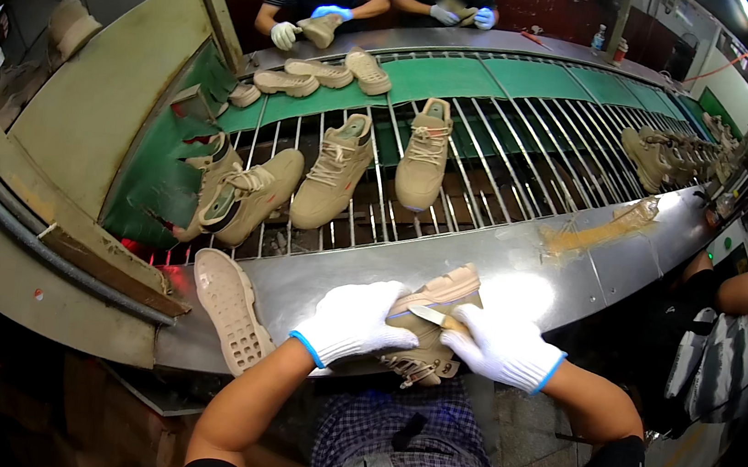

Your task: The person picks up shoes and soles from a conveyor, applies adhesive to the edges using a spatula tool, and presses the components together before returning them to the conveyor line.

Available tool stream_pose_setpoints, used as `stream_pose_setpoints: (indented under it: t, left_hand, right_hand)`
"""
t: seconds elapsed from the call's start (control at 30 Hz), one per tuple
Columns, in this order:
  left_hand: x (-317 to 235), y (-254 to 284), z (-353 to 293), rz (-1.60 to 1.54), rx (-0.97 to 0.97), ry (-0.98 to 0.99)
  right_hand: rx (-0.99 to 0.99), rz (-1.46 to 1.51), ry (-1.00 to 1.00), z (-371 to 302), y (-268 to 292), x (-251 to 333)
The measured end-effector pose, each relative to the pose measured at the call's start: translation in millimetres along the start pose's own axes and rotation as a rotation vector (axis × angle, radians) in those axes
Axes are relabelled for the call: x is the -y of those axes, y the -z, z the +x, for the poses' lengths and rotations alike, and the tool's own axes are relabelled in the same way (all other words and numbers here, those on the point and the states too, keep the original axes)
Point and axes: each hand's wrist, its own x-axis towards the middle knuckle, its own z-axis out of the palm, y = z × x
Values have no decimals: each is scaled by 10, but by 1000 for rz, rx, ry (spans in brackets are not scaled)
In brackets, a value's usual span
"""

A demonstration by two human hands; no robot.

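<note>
Low over the near steel edge, a beige shoe [441, 292] lies on its side, its sole turned away from me and its laces toward me. My left hand [353, 319], in a white glove with a blue cuff, grips the shoe at its left. My right hand [501, 345], gloved the same way, is closed around the light handle of a small knife [427, 314]. The short metal blade lies against the shoe's side near the line between upper and sole. Left of my left hand rests a loose beige sole [231, 310], its cavity side with square pockets up.
Several laced beige shoes [335, 174] stand on the metal-rod conveyor [511, 166]. Loose soles [285, 83] lie on the green belt [456, 77] behind. More shoes [655, 159] line up at right. Two gloved co-workers handle shoes across the line. A beige panel [114, 84] borders the left.
</note>
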Motion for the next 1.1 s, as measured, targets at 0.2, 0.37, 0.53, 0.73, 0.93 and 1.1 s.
stream_pose_setpoints:
  t: [0.2, 0.37, 0.53, 0.73, 0.93, 1.1]
  left_hand:
    - [9, -35, 16, 20, 5, 24]
    - [14, -44, -23, -8, -21, -14]
    - [43, -101, -71, -24, -44, -15]
    - [77, -16, -142, -64, 13, -23]
    - [41, -61, -270, -54, -38, -34]
    - [116, -137, -308, -54, -50, -46]
  right_hand:
    - [-18, -194, -21, -94, 186, 13]
    - [57, 190, 66, 78, -192, -38]
    - [206, -8, -16, -41, 116, 341]
    - [129, -19, -31, 18, 21, 484]
    - [598, 1627, -451, 18, -417, 480]
    - [286, 1867, -654, -69, -461, 828]
